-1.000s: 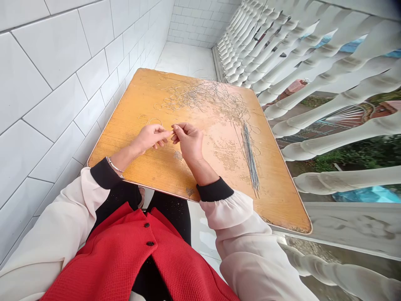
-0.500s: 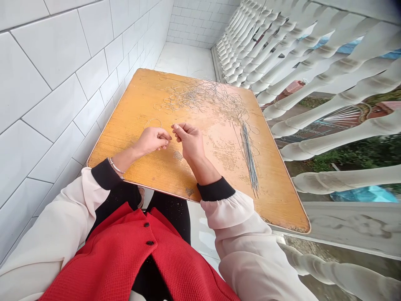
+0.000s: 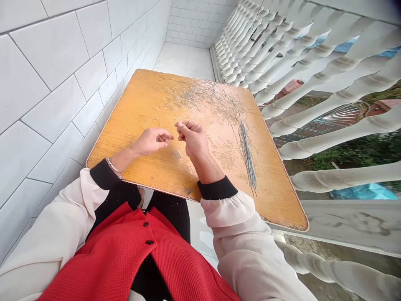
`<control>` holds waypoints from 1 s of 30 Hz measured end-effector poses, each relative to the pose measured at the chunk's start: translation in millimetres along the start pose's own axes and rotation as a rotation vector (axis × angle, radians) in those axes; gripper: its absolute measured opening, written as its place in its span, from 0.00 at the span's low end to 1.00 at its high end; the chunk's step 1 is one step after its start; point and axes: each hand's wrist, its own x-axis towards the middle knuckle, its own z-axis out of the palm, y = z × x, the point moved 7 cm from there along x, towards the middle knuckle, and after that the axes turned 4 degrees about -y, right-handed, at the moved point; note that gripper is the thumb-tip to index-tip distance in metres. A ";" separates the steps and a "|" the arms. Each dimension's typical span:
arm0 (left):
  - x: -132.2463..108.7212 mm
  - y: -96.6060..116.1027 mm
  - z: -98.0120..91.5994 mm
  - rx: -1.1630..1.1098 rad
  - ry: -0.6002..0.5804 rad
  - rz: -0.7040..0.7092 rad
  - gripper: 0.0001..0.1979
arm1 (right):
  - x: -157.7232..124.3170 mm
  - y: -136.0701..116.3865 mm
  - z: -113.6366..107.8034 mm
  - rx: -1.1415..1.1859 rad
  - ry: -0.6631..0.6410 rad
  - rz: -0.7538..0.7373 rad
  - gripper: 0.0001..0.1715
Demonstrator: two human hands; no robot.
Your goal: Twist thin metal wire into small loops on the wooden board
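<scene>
My right hand [image 3: 194, 136] is closed in a pinch above the wooden table [image 3: 219, 146]. Whatever its thumb and finger hold is too small to make out; a faint thin line shows just past the fingertips. To its left, my left hand [image 3: 152, 140] has its fingers and thumb apart, with nothing visible between them. A curved piece of wire [image 3: 152, 121] lies just beyond the left hand. On the far part of the table is a loose tangle of wire loops [image 3: 188, 95]. A bundle of straight grey wires [image 3: 247, 154] rests to the right of my right hand.
Small piles of dark bits [image 3: 177, 155] lie on the tabletop near my hands. A white tiled wall [image 3: 59, 94] runs along the left side. White balusters [image 3: 328, 140] line the right side, close to the table's edge.
My hands have moved apart slightly: the right hand has shifted a little to the right, and the left hand's thumb and fingers have spread. The wires on the table look unchanged.
</scene>
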 end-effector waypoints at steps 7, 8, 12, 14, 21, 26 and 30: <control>-3.3 8.3 0.3 0.150 -0.022 0.127 0.07 | 0.4 1.8 0.2 -0.029 -0.013 0.012 0.16; -4.0 10.4 1.1 0.173 -0.035 0.168 0.07 | 0.6 1.5 0.7 -0.041 -0.018 0.007 0.16; -6.8 16.8 3.3 0.297 -0.074 0.342 0.07 | 1.9 -2.5 2.5 -0.095 -0.079 -0.015 0.15; -7.7 18.2 3.8 0.373 -0.077 0.406 0.08 | 2.3 -5.1 1.7 -0.139 -0.101 -0.024 0.14; -9.3 19.4 9.6 0.541 -0.114 0.465 0.10 | 0.5 -14.8 -3.9 -0.423 -0.071 -0.136 0.08; -11.2 22.4 8.6 0.559 -0.099 0.388 0.09 | 1.9 -19.8 -12.2 -0.557 -0.015 -0.227 0.06; -7.2 19.5 -5.2 0.342 0.036 0.225 0.05 | 4.4 -17.6 -17.0 -0.486 -0.029 -0.180 0.05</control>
